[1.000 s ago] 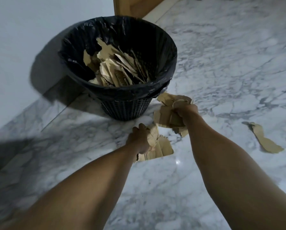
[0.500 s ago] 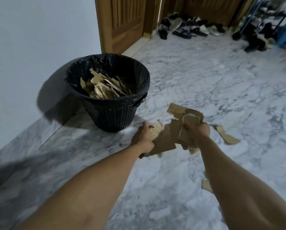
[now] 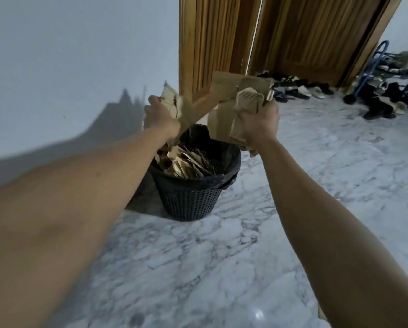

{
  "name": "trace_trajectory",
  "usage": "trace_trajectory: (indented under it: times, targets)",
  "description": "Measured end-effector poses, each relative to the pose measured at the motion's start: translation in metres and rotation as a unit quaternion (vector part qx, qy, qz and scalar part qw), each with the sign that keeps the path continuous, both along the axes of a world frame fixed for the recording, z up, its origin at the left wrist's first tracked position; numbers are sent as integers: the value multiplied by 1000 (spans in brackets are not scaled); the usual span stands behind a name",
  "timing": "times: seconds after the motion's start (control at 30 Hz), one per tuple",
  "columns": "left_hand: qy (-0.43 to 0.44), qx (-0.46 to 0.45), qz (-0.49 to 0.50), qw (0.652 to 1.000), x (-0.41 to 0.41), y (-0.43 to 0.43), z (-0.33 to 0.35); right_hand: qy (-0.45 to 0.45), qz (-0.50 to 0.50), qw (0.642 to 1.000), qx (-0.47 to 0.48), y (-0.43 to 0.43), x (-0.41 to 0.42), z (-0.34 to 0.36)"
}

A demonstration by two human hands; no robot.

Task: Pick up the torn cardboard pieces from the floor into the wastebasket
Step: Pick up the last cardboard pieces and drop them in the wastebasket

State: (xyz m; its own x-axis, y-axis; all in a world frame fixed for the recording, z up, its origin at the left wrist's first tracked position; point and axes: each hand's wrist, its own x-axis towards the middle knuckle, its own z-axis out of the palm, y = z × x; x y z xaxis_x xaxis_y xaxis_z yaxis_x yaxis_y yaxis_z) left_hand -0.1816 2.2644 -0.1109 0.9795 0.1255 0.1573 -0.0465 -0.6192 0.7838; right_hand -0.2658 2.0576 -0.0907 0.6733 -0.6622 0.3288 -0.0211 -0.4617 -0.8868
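The cardboard is bunched in two wads held above the bin, which is already part full of scraps. The left hand grips one wad over the bin's near-left rim; the right hand clenches the larger wad over its right rim. Held high and over the opening, probably so both loads drop inside. The marble floor nearby looks bare.

The room is dimly lit. Dark arm shadows are thrown on the wall at the left. A small bright glare spot is seen on the floor at the bottom. Edges are bent and blurred.
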Motion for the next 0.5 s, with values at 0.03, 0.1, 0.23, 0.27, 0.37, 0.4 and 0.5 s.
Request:
trace_trajectory:
  times: [0.03, 0.1, 0.23, 0.27, 0.37, 0.4, 0.5]
  targets:
    - [34, -25, 8, 999, 7, 7, -12, -9, 18, 1000, -2, 14, 6, -5]
    - [109, -62, -19, 992, 13, 14, -33, 8, 57, 998, 23, 34, 17, -23]
    - [147, 98, -108, 978, 14, 19, -53, 199, 120, 972, -18, 46, 19, -62]
    - [104, 163, -91, 977, 14, 21, -56, 215, 103, 969, -68, 44, 16, -67]
    - [44, 255, 4, 966, 6, 31, -62, 228, 19, 958, -176, 29, 11, -80]
    - [69, 239, 20, 968, 6, 35, -68, 254, -4, 951, -177, 24, 9, -84]
    - [181, 100, 7, 978, 9, 38, -93, 344, 15, 939, -2, 17, -1, -94]
